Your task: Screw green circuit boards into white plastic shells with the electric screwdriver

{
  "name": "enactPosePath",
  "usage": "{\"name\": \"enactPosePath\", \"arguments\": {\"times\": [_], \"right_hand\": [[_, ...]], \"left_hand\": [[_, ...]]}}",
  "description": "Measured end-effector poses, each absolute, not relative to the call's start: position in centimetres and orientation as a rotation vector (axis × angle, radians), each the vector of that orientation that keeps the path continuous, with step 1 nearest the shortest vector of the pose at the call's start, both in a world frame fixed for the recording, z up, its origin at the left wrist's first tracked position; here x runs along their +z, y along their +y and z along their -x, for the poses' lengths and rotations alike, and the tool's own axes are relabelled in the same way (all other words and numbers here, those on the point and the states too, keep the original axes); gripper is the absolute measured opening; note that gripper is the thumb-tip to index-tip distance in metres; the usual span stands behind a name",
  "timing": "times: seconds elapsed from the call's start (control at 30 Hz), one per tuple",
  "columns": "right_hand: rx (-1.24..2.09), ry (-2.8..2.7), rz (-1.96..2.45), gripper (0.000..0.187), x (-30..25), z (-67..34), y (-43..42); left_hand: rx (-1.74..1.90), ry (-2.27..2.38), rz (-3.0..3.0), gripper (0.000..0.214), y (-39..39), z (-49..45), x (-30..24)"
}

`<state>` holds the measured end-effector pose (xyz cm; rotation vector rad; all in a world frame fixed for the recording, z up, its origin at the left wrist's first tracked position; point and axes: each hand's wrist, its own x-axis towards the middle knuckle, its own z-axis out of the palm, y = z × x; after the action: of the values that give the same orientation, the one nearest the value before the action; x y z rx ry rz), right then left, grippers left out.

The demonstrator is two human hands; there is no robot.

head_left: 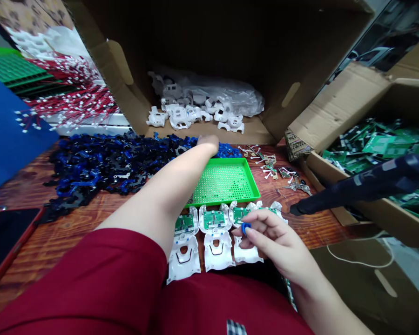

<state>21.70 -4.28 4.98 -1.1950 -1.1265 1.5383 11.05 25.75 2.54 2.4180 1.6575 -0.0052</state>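
Note:
My left hand [208,142] reaches far forward over the green perforated tray [246,193] into the heap of blue and black plastic parts [101,163]; its fingers curl down among small blue pieces and I cannot see what they grip. My right hand [268,242] is near me, pinching a small blue ring-shaped part [246,228] between thumb and fingertips. It hovers over a row of white plastic shells [214,230] fitted with green circuit boards, lying along the table's near edge.
An open cardboard box [202,111] at the back holds white shells and a plastic bag. A box of green circuit boards [377,149] stands right, with a dark tool [363,186] pointing at the table. Red wires [70,93] lie at left, a phone [7,237] near left.

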Motion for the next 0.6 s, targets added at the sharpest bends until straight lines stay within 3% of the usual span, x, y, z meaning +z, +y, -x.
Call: {"name": "enactPosePath", "arguments": {"times": [0.13, 0.37, 0.6], "right_hand": [[1.528, -1.192, 1.291, 0.016, 4.0, -21.9, -4.9], [1.146, -1.650, 1.494, 0.016, 3.5, -22.1, -4.9], [1.080, -1.784, 1.514, 0.015, 3.9, -21.6, -4.3]], "left_hand": [[0.058, 1.640, -2.381, 0.032, 25.5, -10.8, 2.7], [0.323, 1.496, -2.203, 0.030, 24.2, -10.2, 4.9], [0.416, 1.186, -1.984, 0.025, 17.8, -7.6, 9.8]]}}
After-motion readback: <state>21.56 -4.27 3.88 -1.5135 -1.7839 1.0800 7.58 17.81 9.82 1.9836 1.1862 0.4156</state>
